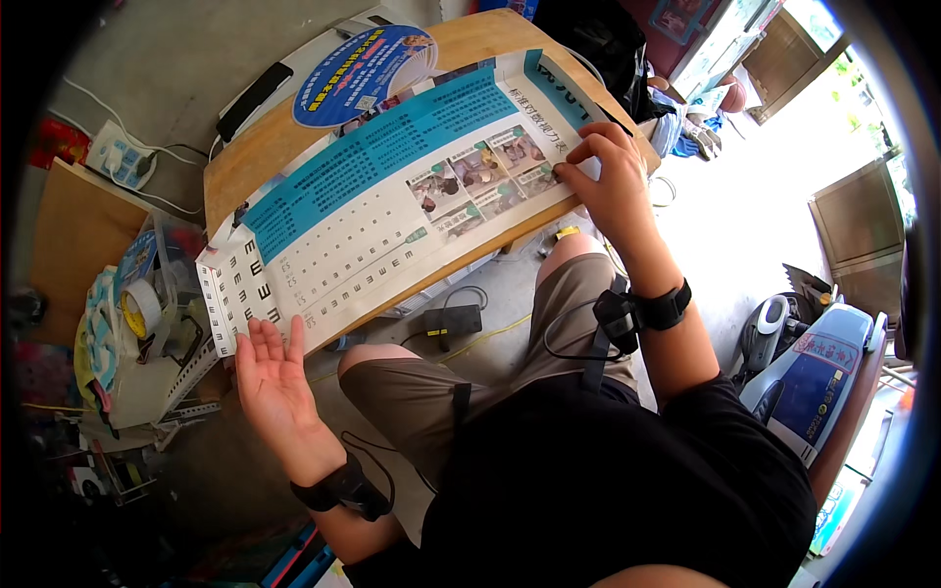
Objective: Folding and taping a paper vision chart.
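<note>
In the head view, a printed paper chart (387, 186) lies along the near edge of a wooden table (480, 32), its left end bent over the near-left corner. The right hand (616, 174) pinches its right end by the near-right corner; the left hand (272, 377), palm up, fingers extended, grasps nothing beside the near-left corner.

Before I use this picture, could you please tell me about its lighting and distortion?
In the head view, glare whitens the floor at right, while the paper chart is clearly lit; the same head view shows fisheye bending toward the rim and dark corners.
</note>
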{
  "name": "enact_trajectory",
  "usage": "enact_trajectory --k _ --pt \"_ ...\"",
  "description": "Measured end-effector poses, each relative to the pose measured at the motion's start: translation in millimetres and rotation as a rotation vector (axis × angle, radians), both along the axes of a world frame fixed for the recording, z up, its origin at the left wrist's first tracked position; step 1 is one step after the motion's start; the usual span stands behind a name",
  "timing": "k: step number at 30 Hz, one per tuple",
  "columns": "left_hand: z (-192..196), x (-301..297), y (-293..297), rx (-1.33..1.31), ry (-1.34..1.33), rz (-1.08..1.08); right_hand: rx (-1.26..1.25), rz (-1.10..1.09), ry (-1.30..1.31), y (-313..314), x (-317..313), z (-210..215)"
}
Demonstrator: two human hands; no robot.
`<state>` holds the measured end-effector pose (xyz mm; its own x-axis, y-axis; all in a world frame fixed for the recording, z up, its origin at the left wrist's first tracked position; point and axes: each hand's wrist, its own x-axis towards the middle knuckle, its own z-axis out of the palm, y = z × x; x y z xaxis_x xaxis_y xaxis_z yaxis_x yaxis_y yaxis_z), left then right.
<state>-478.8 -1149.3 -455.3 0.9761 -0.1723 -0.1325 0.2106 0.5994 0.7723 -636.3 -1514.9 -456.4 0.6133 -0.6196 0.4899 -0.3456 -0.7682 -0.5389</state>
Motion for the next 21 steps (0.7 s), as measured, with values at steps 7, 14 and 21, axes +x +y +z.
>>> enact_trajectory --k 7,14,21 --pt "0.6 -0.3 0.7 -0.011 0.013 -0.001 -0.019 -0.083 0.066 4.1 -1.5 1.2" --pt "4.4 -3.7 -5.0 0.029 -0.002 0.016 -0.056 -0.115 0.040 2.2 -2.9 -3.4" --pt "4.5 -4.0 -5.4 0.050 0.014 0.039 -0.057 -0.146 0.031 5.7 -1.8 -5.8"
